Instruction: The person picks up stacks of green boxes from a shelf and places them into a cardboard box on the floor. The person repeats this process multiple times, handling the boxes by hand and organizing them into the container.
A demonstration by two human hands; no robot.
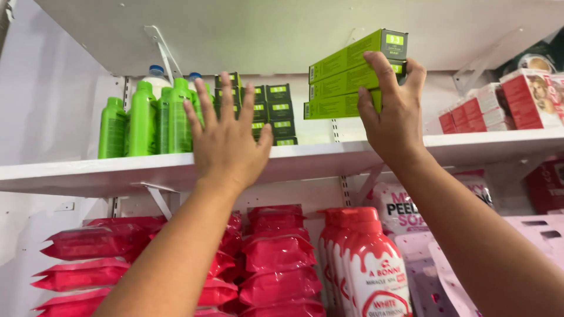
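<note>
Fingers of the right hand are curling over the near ends of three long green cartons, with the thumb lying along the lowest one, so the stack is being gripped and held in the air just above the white shelf, under the board overhead. The cartons are lying one on top of another, their dark end flaps turned to the right and slightly fanned.

Fingers of the left hand are spreading wide apart, palm facing the shelf, holding nothing; the hand is hovering in front of the shelf edge, between the green bottles and a stack of small dark green boxes standing at the back. Whether the fingertips are touching the bottles cannot be told.

Further out, two white bottles with blue caps are standing behind the green ones. To the right on the same shelf, red and white boxes are sitting in a row. Below the shelf, red flat packs are lying piled in stacks, red and white bottles are standing beside them, and pale pouches are hanging at the right.
</note>
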